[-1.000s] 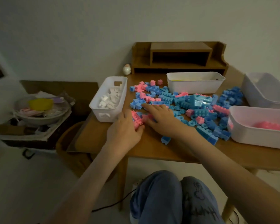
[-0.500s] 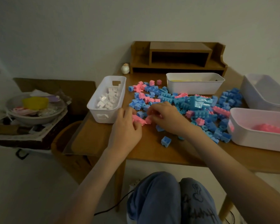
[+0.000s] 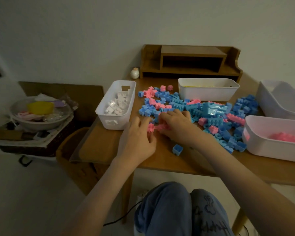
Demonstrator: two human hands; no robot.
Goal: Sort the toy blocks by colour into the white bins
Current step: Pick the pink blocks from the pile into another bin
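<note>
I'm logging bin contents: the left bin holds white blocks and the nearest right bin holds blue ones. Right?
Not quite. The head view shows the nearest right bin holding pink blocks, not blue; the left bin does hold white blocks.
</note>
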